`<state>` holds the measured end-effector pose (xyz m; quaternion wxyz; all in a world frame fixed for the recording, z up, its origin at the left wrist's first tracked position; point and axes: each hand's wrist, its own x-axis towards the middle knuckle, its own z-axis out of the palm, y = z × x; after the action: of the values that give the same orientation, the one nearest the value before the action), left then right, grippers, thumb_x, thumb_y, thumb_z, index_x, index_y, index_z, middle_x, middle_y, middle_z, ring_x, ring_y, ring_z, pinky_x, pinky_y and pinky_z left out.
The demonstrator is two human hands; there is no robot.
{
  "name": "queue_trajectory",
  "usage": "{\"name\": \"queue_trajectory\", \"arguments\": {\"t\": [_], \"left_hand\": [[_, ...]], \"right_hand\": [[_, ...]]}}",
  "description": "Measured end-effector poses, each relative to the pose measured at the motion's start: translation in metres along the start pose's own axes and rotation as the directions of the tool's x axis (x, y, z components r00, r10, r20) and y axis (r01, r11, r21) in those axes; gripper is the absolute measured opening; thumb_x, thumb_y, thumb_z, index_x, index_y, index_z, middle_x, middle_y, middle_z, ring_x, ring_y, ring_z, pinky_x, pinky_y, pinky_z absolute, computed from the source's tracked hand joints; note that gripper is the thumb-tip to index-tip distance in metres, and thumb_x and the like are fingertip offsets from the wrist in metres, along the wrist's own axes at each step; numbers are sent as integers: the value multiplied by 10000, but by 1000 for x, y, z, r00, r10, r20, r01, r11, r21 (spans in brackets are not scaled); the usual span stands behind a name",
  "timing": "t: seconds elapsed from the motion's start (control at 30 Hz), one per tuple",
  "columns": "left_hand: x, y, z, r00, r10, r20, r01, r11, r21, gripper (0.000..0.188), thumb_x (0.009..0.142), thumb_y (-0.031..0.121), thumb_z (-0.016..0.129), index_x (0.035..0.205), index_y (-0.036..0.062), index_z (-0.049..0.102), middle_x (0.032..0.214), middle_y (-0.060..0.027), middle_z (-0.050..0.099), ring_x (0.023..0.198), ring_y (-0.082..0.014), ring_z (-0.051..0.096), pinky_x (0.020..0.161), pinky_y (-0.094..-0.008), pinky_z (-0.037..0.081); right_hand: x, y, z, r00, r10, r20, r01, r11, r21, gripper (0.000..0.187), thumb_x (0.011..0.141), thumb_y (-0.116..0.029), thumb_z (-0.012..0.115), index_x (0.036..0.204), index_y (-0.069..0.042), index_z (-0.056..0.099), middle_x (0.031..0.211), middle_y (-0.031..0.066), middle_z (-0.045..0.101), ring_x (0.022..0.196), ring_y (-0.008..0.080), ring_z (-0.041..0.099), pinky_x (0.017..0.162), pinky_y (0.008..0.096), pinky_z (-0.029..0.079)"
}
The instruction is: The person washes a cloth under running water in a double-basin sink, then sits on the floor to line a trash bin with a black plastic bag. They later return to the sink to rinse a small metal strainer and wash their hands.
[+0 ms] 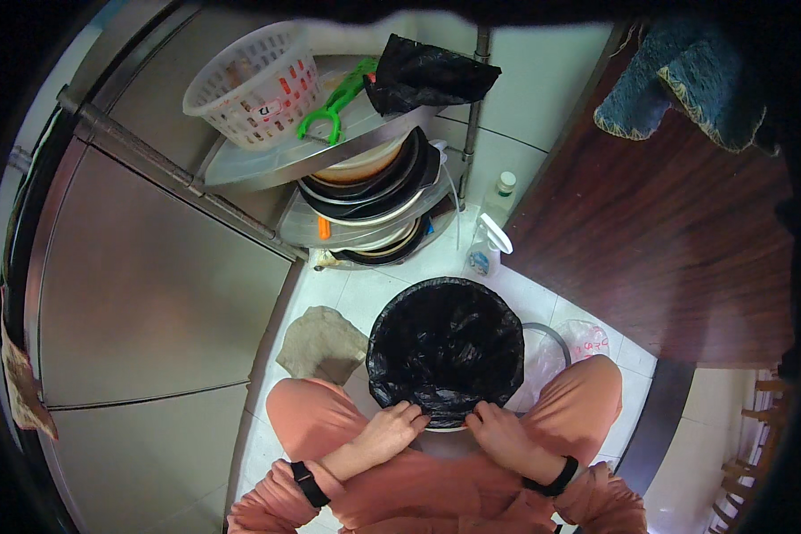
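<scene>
A black garbage bag (445, 343) lines a round trash can standing between my knees, its plastic folded over the rim. A pale strip of the trash can (445, 430) shows below the bag's near edge. My left hand (390, 434) has its fingers closed on the bag's edge at the near left of the rim. At the near right, my right hand (500, 434) pinches the same edge, its fingertips curled over the plastic. Creases run across the bag between the two hands. The can's sides are mostly hidden.
A grey cloth (322, 345) lies left of the can; a grey ring (552, 340) and clear plastic bag (587, 343) lie right. Beyond stand a spray bottle (482, 254) and a shelf rack (240, 169) with stacked pans. A steel cabinet (142, 294) and brown wooden panel (676, 231) flank me.
</scene>
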<state>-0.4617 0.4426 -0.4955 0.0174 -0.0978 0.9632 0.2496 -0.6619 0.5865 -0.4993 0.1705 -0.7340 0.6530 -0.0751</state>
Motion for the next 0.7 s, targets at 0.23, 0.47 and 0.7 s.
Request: {"name": "queue_trajectory", "arguments": {"t": [0.23, 0.47, 0.7], "left_hand": [[-11, 3, 19, 985, 175, -6, -174, 981, 81, 105, 723, 138, 546, 787, 58, 573, 797, -62, 511, 758, -201, 553, 648, -304, 496], [-12, 10, 42, 943, 328, 62, -332, 910, 249, 97, 729, 178, 554, 736, 85, 580, 744, -33, 512, 724, -173, 547, 588, -268, 458], [-14, 38, 18, 955, -142, 260, 92, 976, 195, 192, 816, 258, 554, 766, 79, 601, 716, -66, 612, 643, -241, 608, 555, -337, 492]], "right_hand": [[-9, 3, 1, 981, -195, -9, 194, 980, -51, 99, 716, -143, 551, 798, -91, 531, 812, 59, 482, 756, 205, 564, 548, 303, 487], [-8, 9, 17, 897, -441, -24, 434, 890, -137, 78, 695, -155, 559, 732, -98, 522, 700, 44, 473, 577, 180, 547, 503, 298, 447], [5, 1, -21, 969, -161, 189, 137, 982, 131, 155, 715, -141, 591, 833, -40, 595, 849, 148, 590, 742, 272, 634, 594, 372, 505]]}}
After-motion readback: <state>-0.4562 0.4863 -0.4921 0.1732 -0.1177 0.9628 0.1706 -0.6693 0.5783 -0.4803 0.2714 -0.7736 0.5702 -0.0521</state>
